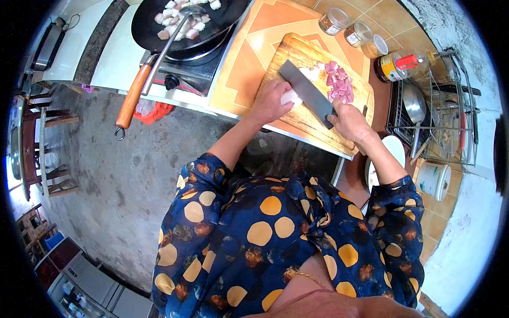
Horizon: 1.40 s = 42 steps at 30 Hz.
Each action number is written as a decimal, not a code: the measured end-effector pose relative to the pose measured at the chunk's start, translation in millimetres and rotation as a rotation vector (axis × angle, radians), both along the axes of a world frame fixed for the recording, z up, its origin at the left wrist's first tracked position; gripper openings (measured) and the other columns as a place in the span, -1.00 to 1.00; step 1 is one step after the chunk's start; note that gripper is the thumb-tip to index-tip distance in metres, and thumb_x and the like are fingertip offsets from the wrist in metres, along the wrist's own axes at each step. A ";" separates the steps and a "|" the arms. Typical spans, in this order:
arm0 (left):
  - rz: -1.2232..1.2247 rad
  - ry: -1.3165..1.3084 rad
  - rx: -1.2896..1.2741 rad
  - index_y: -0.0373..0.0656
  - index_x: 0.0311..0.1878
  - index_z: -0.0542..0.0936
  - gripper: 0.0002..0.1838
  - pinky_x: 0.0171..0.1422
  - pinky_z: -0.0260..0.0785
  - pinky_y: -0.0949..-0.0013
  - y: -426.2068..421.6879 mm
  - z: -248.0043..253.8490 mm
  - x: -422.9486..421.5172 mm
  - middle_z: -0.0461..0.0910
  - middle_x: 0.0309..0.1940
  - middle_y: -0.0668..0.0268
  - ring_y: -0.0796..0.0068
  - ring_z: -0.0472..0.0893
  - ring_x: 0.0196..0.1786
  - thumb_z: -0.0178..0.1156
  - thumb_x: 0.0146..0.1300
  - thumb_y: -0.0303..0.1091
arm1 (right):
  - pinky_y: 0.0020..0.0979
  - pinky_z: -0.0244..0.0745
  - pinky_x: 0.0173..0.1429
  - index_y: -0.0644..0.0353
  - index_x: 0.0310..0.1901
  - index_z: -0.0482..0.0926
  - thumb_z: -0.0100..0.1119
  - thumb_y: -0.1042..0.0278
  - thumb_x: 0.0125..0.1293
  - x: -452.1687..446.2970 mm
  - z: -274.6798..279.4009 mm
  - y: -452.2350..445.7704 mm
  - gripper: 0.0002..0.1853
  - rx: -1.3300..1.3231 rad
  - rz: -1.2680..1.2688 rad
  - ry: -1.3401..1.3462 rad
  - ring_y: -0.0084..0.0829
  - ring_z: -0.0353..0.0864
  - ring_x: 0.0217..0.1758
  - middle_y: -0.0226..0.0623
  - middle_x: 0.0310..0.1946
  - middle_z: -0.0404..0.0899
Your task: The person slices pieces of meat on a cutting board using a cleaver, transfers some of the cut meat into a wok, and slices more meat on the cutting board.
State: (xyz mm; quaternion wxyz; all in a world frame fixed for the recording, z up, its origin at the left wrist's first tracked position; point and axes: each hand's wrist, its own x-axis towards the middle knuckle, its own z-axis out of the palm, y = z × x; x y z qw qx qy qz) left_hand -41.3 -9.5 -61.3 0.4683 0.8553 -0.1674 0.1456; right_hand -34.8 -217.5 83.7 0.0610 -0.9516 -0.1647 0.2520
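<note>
My right hand (349,123) is closed around the handle of a cleaver (309,95), whose broad blade lies across the wooden cutting board (275,123). Pressed against a pale piece of fatty meat (291,98), my left hand (271,102) has its fingers curled right beside the blade. Behind the blade on the board are a few white fat pieces (312,72) and a pile of cut red meat (339,82). The blade hides part of the board and of the pale piece.
A wok (143,26) with pale meat cubes and a wooden-handled ladle (139,95) sits on the stove (185,79) at left. Spice jars (334,21) line the tiled wall. To the right stand a sauce bottle (389,68), a wire rack (450,106) and a white bowl (393,147).
</note>
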 end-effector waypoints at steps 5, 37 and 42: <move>-0.007 0.029 -0.016 -0.23 -0.15 0.48 -0.61 -0.05 0.35 0.20 -0.5 3.4 -1.6 0.47 -0.25 0.12 0.11 0.49 -0.15 0.29 -0.09 -0.33 | -0.11 0.38 -0.06 0.42 -0.23 0.39 0.13 0.35 0.17 -0.5 2.9 1.6 -0.72 0.001 0.004 0.016 0.10 0.51 -0.16 0.21 -0.36 0.51; 0.067 0.092 -0.099 -0.19 -0.21 0.52 -0.67 -0.10 0.37 0.22 -3.9 2.8 10.4 0.50 -0.30 0.16 0.20 0.52 -0.21 0.29 -0.05 -0.27 | -0.12 0.41 0.00 0.42 -0.23 0.45 0.09 0.34 0.17 11.3 0.2 11.9 -0.73 0.005 -0.012 -0.049 0.01 0.55 -0.13 0.19 -0.30 0.54; 0.053 0.058 -0.084 -0.21 -0.24 0.53 -0.69 -0.11 0.36 0.22 -4.0 0.1 11.9 0.50 -0.32 0.17 0.18 0.52 -0.22 0.29 -0.06 -0.28 | -0.13 0.41 0.02 0.42 -0.22 0.45 0.08 0.35 0.16 10.4 -0.4 10.8 -0.73 -0.035 0.005 -0.024 0.00 0.56 -0.12 0.16 -0.28 0.54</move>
